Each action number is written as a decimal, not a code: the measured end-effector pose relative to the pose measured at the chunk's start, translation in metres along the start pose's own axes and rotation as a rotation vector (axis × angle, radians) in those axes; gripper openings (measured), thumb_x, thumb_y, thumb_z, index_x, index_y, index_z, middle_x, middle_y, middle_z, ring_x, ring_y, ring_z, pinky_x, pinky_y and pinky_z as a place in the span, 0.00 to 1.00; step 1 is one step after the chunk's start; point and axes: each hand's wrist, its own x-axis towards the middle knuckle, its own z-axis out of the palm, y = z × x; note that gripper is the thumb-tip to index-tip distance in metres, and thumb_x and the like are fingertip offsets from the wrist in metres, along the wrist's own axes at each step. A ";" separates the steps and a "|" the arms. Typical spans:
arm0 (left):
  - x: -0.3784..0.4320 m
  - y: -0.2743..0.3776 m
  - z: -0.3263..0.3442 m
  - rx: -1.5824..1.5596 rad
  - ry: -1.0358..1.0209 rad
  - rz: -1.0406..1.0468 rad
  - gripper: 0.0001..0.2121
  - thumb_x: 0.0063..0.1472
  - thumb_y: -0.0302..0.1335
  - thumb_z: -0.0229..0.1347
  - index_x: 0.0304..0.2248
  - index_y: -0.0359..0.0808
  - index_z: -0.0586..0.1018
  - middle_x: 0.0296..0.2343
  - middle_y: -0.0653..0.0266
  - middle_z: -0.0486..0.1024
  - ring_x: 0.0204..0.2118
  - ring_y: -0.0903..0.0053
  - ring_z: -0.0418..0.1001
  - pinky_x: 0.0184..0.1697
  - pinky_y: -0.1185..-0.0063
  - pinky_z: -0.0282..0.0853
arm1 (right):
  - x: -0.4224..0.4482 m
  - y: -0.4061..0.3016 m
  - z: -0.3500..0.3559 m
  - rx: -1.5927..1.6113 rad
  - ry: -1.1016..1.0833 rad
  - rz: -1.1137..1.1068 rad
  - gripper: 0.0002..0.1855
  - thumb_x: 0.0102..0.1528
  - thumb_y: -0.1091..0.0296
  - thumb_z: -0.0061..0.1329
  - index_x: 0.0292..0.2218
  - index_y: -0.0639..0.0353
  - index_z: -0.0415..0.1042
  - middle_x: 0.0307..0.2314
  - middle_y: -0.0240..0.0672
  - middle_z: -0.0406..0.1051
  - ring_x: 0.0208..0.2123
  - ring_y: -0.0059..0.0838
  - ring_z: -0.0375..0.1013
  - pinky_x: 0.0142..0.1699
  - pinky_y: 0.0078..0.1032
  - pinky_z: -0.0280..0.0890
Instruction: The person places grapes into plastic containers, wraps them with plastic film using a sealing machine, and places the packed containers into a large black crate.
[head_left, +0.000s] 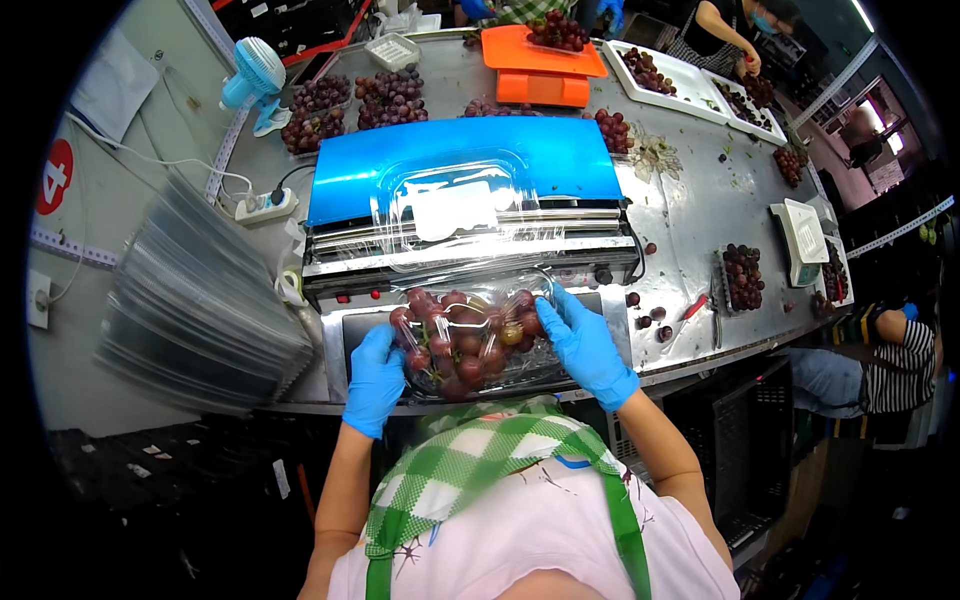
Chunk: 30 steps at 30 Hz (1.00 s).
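Note:
In front of me is a clear plastic tray of dark red grapes (465, 345), with shiny clear film over its top. My blue-gloved left hand (375, 379) holds its left end. At the right end, my gloved right hand (585, 341) grips the film and the tray's edge with thumb and fingers. The tray is over the grey plate at the front of a film-wrapping machine (472, 259). Its blue cover (465, 142) rises behind, and a clear plastic container (454, 210) with a white patch shows over the rollers.
Stacked clear plastic containers (202, 300) stand at left, near a power strip (266, 206) and a small fan (255, 82). An orange scale (544, 67) is behind the machine. Loose grapes (664, 334), red-handled scissors (695, 307) and a grape tray (742, 277) lie right. Co-workers stand around.

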 end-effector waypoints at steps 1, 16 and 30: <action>0.000 0.004 -0.002 0.000 0.001 -0.007 0.10 0.45 0.14 0.42 0.29 0.31 0.69 0.23 0.65 0.67 0.26 0.85 0.64 0.29 0.86 0.61 | 0.000 0.001 0.001 -0.001 -0.006 0.003 0.24 0.48 0.58 0.40 0.40 0.68 0.56 0.26 0.51 0.66 0.28 0.39 0.68 0.31 0.24 0.61; -0.020 0.024 0.037 0.228 0.521 0.202 0.21 0.39 0.15 0.44 0.38 0.30 0.61 0.36 0.52 0.58 0.36 0.62 0.59 0.37 0.76 0.57 | -0.003 -0.008 0.019 -0.215 0.035 -0.022 0.23 0.47 0.57 0.40 0.35 0.70 0.55 0.19 0.50 0.64 0.21 0.46 0.66 0.24 0.32 0.61; -0.021 0.005 0.043 -0.169 0.454 -0.049 0.21 0.46 0.13 0.42 0.43 0.34 0.57 0.25 0.64 0.64 0.25 0.81 0.62 0.30 0.84 0.61 | -0.018 0.003 0.037 -0.293 0.182 -0.433 0.32 0.48 0.68 0.38 0.49 0.70 0.38 0.47 0.55 0.42 0.49 0.47 0.44 0.52 0.31 0.42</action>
